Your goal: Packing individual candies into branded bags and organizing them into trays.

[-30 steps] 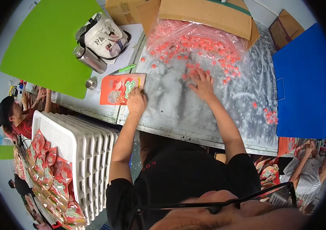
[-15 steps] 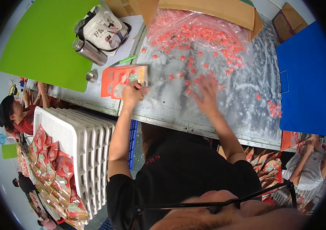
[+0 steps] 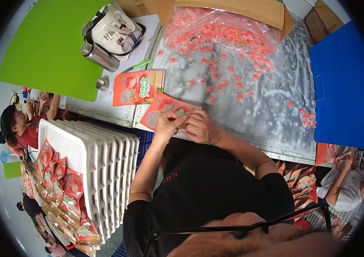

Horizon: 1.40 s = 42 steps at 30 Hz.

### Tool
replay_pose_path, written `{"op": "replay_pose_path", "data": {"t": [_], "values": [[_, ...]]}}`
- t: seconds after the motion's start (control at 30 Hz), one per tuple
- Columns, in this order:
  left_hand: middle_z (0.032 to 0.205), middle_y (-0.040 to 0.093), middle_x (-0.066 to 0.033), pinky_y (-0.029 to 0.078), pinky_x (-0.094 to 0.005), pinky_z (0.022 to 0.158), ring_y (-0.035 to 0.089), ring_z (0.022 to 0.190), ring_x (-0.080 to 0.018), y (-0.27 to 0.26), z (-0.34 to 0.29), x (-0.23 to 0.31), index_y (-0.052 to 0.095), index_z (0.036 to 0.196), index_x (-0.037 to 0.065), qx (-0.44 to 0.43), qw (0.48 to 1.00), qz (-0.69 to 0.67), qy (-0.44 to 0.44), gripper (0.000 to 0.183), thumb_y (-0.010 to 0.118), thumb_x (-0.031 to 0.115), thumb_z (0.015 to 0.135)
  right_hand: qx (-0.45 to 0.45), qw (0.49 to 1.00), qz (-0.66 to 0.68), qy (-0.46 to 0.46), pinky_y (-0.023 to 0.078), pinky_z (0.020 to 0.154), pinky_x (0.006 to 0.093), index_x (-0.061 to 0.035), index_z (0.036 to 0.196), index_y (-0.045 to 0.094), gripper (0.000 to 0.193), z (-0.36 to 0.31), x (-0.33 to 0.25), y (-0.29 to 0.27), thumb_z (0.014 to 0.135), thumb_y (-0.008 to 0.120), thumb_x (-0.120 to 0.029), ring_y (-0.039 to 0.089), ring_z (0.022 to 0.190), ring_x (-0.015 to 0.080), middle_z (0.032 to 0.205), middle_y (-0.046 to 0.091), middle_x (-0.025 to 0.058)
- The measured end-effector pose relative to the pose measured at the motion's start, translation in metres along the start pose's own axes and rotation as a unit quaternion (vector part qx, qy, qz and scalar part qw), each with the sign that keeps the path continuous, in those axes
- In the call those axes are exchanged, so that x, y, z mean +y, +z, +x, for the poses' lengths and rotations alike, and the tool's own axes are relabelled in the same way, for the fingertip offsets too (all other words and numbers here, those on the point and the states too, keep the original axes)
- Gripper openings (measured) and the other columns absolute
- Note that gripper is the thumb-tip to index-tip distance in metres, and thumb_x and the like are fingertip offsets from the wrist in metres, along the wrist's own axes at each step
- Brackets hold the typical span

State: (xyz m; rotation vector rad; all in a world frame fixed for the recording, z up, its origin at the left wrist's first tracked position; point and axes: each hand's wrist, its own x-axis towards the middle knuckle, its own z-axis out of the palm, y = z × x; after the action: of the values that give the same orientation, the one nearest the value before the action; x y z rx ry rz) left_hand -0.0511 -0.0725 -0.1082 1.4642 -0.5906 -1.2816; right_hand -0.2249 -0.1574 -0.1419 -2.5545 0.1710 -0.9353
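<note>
The left hand (image 3: 167, 124) pinches a flat, red, printed plastic pouch (image 3: 161, 105) between thumb and fingers, while the right hand (image 3: 203, 127), its fingers curled in, grips the same pouch at its right end; whether anything else is tucked inside the right fist cannot be told. The pouch lies slantwise over the near edge of the grey metal tabletop (image 3: 259, 122), just beside a neat stack of matching red pouches (image 3: 132, 89). Beyond the hands, small red balls in clear wrappers (image 3: 239, 97) lie scattered before a clear, pink-tinted plastic bag (image 3: 182, 21) spilling from a brown cardboard box (image 3: 233, 11).
</note>
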Motion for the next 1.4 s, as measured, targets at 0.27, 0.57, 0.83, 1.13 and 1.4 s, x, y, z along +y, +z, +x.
{"op": "replay_pose_path", "data": {"t": [0.27, 0.57, 0.83, 1.13, 1.4], "values": [[0.065, 0.060, 0.0009, 0.040, -0.0215, 0.050, 0.052, 0.059, -0.0032, 0.024, -0.021, 0.006, 0.061, 0.075, 0.000, 0.039, 0.936, 0.276, 0.216, 0.020, 0.073, 0.007, 0.089, -0.210, 0.944, 0.225, 0.120, 0.050, 0.093, 0.0420, -0.0015, 0.100, 0.066, 0.034, 0.016, -0.011, -0.010, 0.082, 0.074, -0.029, 0.063, 0.106, 0.0343, 0.108, 0.066, 0.0162], [0.158, 0.025, -0.0235, 0.021, -0.0388, 0.120, 0.027, 0.147, -0.0334, -0.005, -0.021, 0.048, 0.008, 0.159, 0.005, -0.351, 0.854, 0.376, 0.075, 0.131, 0.090, 0.032, 0.060, -0.206, 0.940, 0.273, 0.002, 0.037, 0.105, 0.0455, -0.0088, 0.091, 0.071, 0.018, 0.017, -0.010, -0.038, 0.089, 0.068, -0.026, 0.060, 0.108, 0.0309, 0.106, 0.069, 0.0111], [0.155, 0.032, -0.0149, 0.020, -0.0353, 0.119, 0.029, 0.145, -0.0245, -0.002, -0.021, 0.028, 0.014, 0.159, 0.005, -0.337, 0.932, 0.123, 0.048, 0.111, 0.073, 0.007, 0.064, -0.071, 0.946, 0.316, 0.016, 0.031, 0.111, 0.0484, -0.0066, 0.097, 0.069, 0.028, 0.004, 0.010, -0.052, 0.089, 0.067, -0.033, 0.054, 0.120, 0.0350, 0.120, 0.065, 0.0129], [0.143, 0.044, -0.0086, 0.024, -0.0328, 0.116, 0.039, 0.135, -0.0195, -0.007, -0.039, 0.014, 0.025, 0.155, 0.006, -0.245, 0.969, 0.040, 0.021, 0.101, 0.068, 0.002, 0.064, -0.028, 0.941, -0.212, 0.262, 0.022, 0.114, 0.0648, -0.0150, 0.134, 0.060, 0.066, -0.021, 0.096, -0.018, 0.082, 0.068, -0.056, 0.030, 0.140, 0.0431, 0.146, 0.046, 0.0150], [0.136, 0.051, -0.0067, 0.028, -0.0318, 0.114, 0.044, 0.131, -0.0190, -0.028, -0.050, 0.015, 0.031, 0.152, 0.007, -0.176, 0.984, -0.011, 0.025, 0.099, 0.070, 0.005, 0.061, 0.033, 0.938, 0.156, 0.309, 0.027, 0.114, 0.0509, -0.0150, 0.141, 0.055, 0.062, -0.026, 0.107, 0.010, 0.094, 0.053, -0.056, 0.041, 0.136, 0.0330, 0.150, 0.044, 0.0097]]}}
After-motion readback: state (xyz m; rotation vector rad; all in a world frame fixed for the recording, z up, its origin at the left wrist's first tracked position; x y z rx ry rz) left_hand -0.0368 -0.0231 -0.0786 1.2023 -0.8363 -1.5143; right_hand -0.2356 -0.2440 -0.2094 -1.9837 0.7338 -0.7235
